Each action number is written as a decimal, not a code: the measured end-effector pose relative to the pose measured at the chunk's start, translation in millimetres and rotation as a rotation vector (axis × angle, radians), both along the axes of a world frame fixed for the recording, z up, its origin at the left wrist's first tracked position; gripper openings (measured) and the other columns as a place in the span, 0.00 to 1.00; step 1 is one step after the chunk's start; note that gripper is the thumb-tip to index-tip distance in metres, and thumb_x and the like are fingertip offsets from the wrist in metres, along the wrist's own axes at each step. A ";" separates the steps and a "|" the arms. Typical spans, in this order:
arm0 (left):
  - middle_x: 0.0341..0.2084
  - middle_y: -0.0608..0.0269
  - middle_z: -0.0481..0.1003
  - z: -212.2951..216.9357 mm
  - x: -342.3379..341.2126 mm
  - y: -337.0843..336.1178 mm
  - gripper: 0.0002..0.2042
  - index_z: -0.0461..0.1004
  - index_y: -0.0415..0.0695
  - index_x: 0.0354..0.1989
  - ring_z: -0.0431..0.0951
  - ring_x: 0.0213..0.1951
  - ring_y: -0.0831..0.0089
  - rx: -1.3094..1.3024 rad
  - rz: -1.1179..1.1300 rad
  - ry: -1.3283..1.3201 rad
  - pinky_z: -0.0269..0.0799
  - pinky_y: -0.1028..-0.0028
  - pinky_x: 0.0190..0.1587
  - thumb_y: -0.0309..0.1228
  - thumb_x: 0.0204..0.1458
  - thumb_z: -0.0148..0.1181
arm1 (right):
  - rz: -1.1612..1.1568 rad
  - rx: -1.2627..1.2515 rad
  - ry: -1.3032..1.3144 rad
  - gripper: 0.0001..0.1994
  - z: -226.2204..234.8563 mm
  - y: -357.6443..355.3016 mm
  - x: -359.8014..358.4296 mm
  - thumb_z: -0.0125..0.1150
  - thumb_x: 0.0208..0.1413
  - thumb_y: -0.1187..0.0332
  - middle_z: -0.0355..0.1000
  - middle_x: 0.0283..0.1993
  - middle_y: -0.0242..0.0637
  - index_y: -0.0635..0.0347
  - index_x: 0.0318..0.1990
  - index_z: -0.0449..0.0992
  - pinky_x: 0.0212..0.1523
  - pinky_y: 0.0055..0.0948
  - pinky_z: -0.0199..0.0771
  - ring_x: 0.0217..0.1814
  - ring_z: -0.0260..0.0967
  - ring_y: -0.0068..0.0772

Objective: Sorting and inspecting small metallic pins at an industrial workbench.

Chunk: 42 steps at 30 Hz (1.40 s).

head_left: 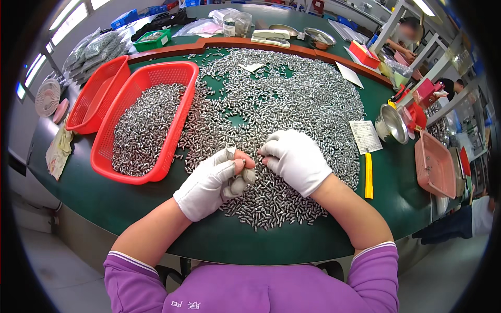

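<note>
A wide heap of small, silvery, bullet-shaped metal pieces (292, 91) is spread over the green table. My left hand (211, 182), in a white glove with bare thumb and fingertip showing, is closed above the near part of the heap. Between its tips a tiny metal piece seems to be pinched, mostly hidden. Just to the right, my right hand (297, 159), gloved the same way, has its thumb and fingers drawn together over the pieces. Whatever its fingertips hold is too small to make out. A small gap separates the two hands.
A red perforated basket (189, 99) full of the same pieces stands at left, beside another red basket (96, 99). At right lie a paper slip (365, 136), a yellow cutter-like tool (369, 175), a metal bowl (392, 124) and a pink basket (434, 164). A wooden rail (229, 41) edges the back.
</note>
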<state>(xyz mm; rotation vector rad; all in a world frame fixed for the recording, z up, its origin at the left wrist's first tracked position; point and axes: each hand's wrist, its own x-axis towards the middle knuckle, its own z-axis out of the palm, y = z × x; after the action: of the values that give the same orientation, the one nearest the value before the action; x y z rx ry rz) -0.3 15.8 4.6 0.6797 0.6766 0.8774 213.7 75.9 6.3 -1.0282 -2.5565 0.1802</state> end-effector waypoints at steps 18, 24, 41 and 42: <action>0.38 0.65 0.70 7.4 -0.5 -1.5 0.17 0.66 0.45 0.50 0.63 0.28 0.84 -0.012 -0.040 0.017 0.59 0.86 0.30 0.33 0.55 0.63 | -0.013 -0.352 0.476 0.03 28.2 -9.0 -8.0 0.64 0.49 0.75 0.73 0.40 0.37 0.59 0.32 0.77 0.46 0.31 0.74 0.43 0.73 0.37; 0.33 0.70 0.72 7.2 1.4 -1.8 0.13 0.67 0.46 0.47 0.65 0.27 0.86 0.006 -0.054 0.112 0.62 0.86 0.30 0.33 0.57 0.60 | 0.165 -0.299 0.519 0.07 26.0 -17.0 -11.0 0.66 0.50 0.74 0.74 0.39 0.37 0.58 0.37 0.79 0.45 0.30 0.74 0.44 0.73 0.37; 0.31 0.69 0.75 8.5 1.7 -3.9 0.07 0.69 0.48 0.42 0.67 0.25 0.87 0.010 0.016 0.137 0.61 0.86 0.27 0.34 0.59 0.59 | 0.060 0.014 0.364 0.06 26.6 -12.7 -11.5 0.67 0.45 0.70 0.74 0.33 0.34 0.54 0.32 0.78 0.39 0.37 0.72 0.36 0.72 0.40; 0.31 0.68 0.75 8.5 2.0 -4.5 0.08 0.69 0.48 0.41 0.67 0.25 0.86 0.007 0.035 0.142 0.61 0.86 0.27 0.34 0.59 0.59 | 0.123 0.024 0.499 0.06 30.6 -14.0 -12.6 0.67 0.44 0.71 0.74 0.33 0.34 0.54 0.31 0.78 0.37 0.37 0.72 0.35 0.72 0.39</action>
<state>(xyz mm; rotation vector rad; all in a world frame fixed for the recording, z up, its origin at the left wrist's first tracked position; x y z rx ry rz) 1.7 11.3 13.1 0.7429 0.8144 0.8698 201.1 61.9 36.9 -0.7058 -2.1567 0.3854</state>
